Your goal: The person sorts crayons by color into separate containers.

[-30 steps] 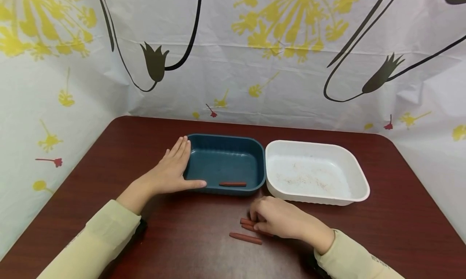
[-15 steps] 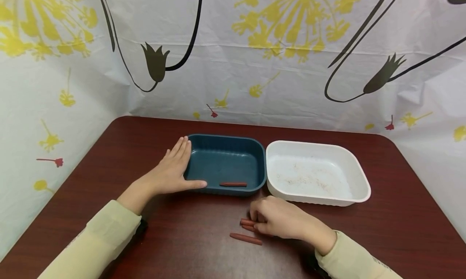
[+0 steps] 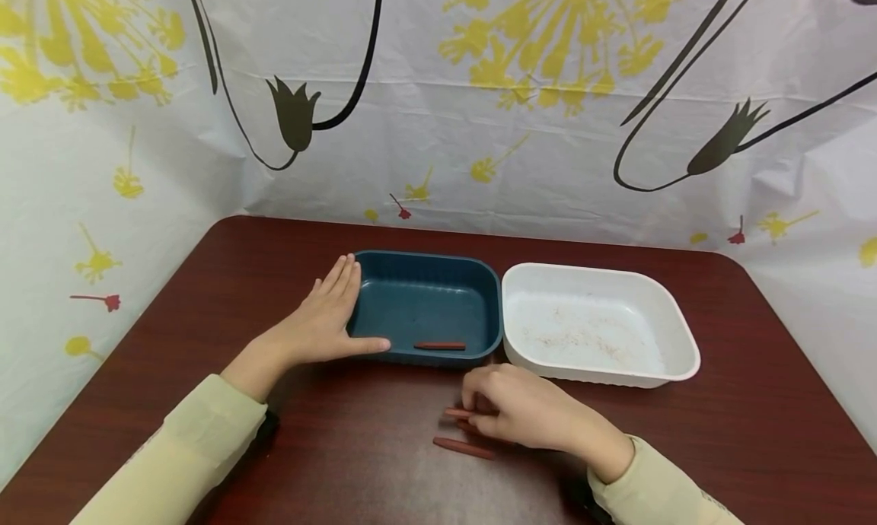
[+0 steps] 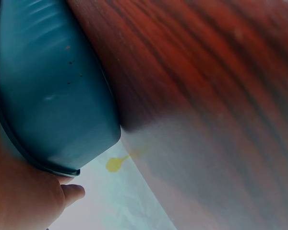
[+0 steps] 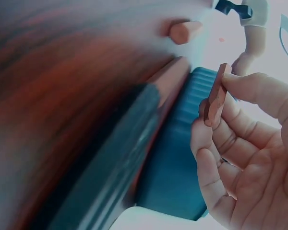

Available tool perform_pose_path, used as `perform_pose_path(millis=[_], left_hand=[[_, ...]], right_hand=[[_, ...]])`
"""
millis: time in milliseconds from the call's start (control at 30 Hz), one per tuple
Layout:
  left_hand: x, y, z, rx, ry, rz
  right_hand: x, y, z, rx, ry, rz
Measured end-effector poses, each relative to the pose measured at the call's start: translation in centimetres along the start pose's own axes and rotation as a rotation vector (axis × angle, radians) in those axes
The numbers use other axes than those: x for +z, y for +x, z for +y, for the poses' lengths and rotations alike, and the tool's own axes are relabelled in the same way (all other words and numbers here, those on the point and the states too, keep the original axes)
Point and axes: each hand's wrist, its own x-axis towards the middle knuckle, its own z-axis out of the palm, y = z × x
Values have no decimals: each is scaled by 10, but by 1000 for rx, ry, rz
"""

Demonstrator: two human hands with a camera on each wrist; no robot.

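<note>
My left hand [image 3: 318, 319] rests with straight fingers along the left side of a dark teal tray [image 3: 489, 297], its thumb lying at the front rim. Inside that tray, one reddish-brown stick [image 3: 440, 346] lies near the front wall. My right hand [image 3: 524, 403], in front of the trays, pinches a short reddish-brown stick [image 5: 217, 96] with angular sides between thumb and fingers. A second stick [image 3: 467, 427] lies under that hand, mostly hidden by it. Nearer the front, a third stick with a tapered end [image 3: 463, 448] lies on the table.
A white tray [image 3: 596, 375] with brownish specks on its floor stands right of the teal one, close against it. The dark red wooden table [image 3: 329, 464] meets a patterned sheet [image 3: 411, 129] behind. A dark ridged shape [image 5: 110, 158] fills the right wrist view's foreground; its kind is unclear.
My right hand has shifted slightly left and up, and the pinched stick has come away a little from the one under it. The left hand keeps its place on the teal tray.
</note>
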Motion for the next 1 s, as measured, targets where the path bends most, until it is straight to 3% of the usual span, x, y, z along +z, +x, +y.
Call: perform_pose_path(millis=[767,1000], left_hand=[[-2,2,0,-11,-1,-18],[-2,2,-1,-17,2,-27]], right_hand=[[-15,14,-10,-80,45,155],[-18,20,-8,-74,105,193]])
